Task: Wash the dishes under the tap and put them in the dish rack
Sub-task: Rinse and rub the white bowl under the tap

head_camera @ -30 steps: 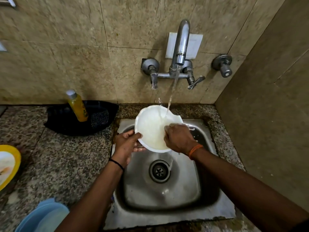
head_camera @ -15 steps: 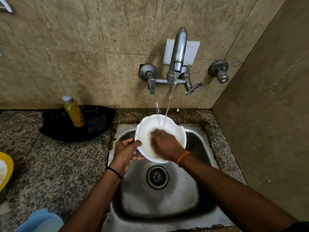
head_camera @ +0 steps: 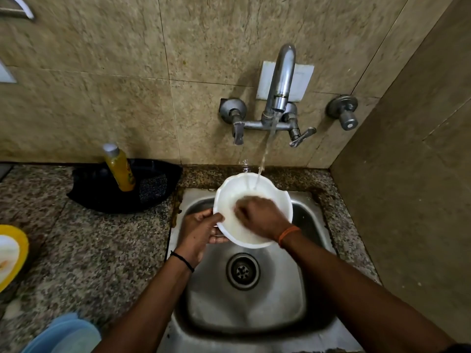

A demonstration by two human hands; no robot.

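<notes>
**Over the sink: bowl mid-rinse, wet grip the weak point**

Under the running tap [head_camera: 280,80], the white bowl [head_camera: 277,197] is held tilted above the steel sink [head_camera: 316,296]. The left hand [head_camera: 201,230] grips its near rim, thumb inside, fingers curled beneath. The right hand [head_camera: 260,217] rubs inside the bowl; motion blur hides its fingers, so its curl cannot be judged. The wet rim could slip from that one-handed hold and drop into the sink. Water hitting the tilted wall may splash onto the counter [head_camera: 102,250].
</notes>
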